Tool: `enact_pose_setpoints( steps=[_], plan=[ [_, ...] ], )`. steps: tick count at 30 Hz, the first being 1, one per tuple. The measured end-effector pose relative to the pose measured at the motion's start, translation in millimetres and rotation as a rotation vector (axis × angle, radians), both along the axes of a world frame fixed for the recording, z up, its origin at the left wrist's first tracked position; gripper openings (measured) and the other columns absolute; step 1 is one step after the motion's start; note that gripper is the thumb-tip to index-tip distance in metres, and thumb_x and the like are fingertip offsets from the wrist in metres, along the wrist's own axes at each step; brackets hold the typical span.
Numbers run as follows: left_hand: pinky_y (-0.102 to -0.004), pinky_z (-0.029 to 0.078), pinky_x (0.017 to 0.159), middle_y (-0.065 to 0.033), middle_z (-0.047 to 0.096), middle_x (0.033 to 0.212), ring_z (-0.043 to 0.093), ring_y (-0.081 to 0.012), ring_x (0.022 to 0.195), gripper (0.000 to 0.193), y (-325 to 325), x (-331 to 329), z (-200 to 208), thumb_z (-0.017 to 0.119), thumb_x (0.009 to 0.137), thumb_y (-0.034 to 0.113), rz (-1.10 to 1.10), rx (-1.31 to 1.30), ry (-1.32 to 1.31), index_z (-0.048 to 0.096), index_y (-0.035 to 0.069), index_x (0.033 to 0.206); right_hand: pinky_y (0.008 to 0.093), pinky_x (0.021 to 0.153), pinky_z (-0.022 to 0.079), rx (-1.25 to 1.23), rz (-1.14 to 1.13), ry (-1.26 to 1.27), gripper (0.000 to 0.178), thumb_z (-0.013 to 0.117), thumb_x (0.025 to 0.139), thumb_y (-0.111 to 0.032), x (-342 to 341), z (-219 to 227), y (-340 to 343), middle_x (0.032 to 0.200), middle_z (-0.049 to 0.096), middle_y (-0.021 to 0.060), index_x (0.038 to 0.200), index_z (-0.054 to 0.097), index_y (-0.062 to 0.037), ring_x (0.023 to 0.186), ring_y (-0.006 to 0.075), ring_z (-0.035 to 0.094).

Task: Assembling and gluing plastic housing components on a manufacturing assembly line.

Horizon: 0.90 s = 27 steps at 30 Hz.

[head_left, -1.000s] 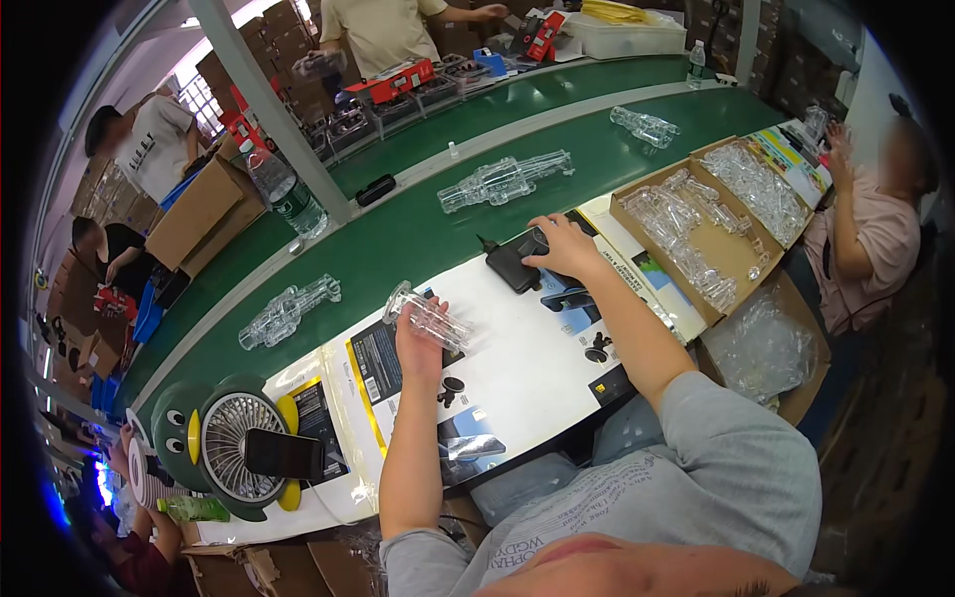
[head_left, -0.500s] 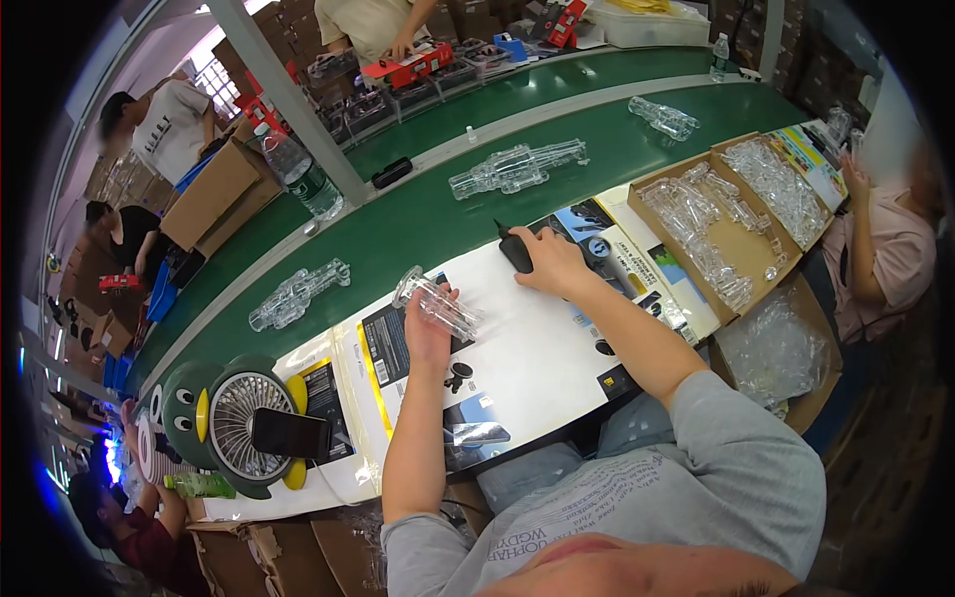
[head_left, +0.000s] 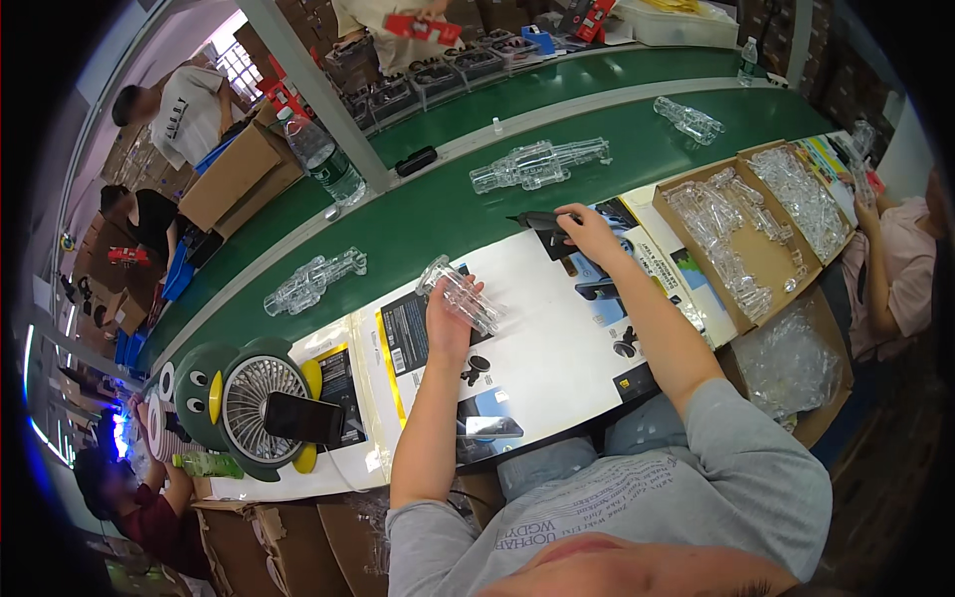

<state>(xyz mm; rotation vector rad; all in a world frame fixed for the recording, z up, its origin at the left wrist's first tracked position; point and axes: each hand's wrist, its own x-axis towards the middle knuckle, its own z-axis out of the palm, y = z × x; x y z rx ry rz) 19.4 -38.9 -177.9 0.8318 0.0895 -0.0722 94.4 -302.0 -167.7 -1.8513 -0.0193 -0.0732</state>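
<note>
My left hand [head_left: 450,323] is closed round a clear plastic part [head_left: 464,297], with a wide round end at the upper left, held over the white worktop sheet [head_left: 542,328]. Farther right, my right hand [head_left: 595,237] has its fingers on the near end of a black object with a narrow pointed tip [head_left: 545,227]. The tip points left, toward the green belt; its exact kind does not show. Similar clear plastic assemblies lie on the belt: one at the left [head_left: 316,281], one in the middle [head_left: 540,165], one at the far right [head_left: 688,119].
At the right, cardboard trays [head_left: 731,244] hold several clear parts; a box with clear plastic bags [head_left: 786,368] stands below. A penguin-shaped fan [head_left: 261,398] with a phone [head_left: 303,418] before it is at the left. A water bottle [head_left: 323,159] stands beyond the belt. Co-workers sit around.
The whole view has shifted slightly. My right hand has turned the black object from more upright to lying over leftward, its grip now at the near end. My left hand still holds the clear part.
</note>
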Motion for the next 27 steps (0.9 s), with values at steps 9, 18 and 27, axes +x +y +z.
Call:
enact_pose_setpoints(
  steps=[9, 18, 27],
  plan=[
    [-0.0373, 0.044, 0.087, -0.0150, 0.058, 0.102, 0.056, -0.0279, 0.097, 0.035, 7.1, 12.9, -9.4, 0.040, 0.094, 0.033, -0.013, 0.003, -0.009, 0.050, 0.003, 0.108, 0.0224, 0.072, 0.052, 0.495, -0.126, -0.298, 0.025, 0.054, 0.089, -0.017, 7.6, 8.2, 3.9, 0.087, 0.056, 0.0044, 0.109, 0.056, -0.0012, 0.079, 0.0087, 0.055],
    [-0.0413, 0.046, 0.089, -0.0184, 0.059, 0.101, 0.059, -0.0294, 0.094, 0.035, 11.5, 7.7, -20.7, 0.042, 0.093, 0.031, -0.013, -0.034, -0.044, 0.050, -0.001, 0.105, 0.0296, 0.083, 0.051, 0.608, -0.039, -0.347, 0.030, 0.051, 0.090, -0.018, -4.1, 22.1, 6.2, 0.107, 0.055, 0.0080, 0.114, 0.054, 0.0003, 0.096, 0.0141, 0.055],
    [-0.0417, 0.045, 0.089, -0.0221, 0.059, 0.103, 0.058, -0.0321, 0.098, 0.036, 6.8, 9.5, -12.6, 0.041, 0.094, 0.030, 0.094, 0.206, -0.101, 0.047, -0.002, 0.108, 0.0308, 0.078, 0.053, 0.882, -0.054, -0.269, 0.029, 0.051, 0.090, -0.021, -11.3, 44.3, -6.5, 0.094, 0.057, 0.0087, 0.109, 0.055, 0.0012, 0.088, 0.0160, 0.058]
  ],
)
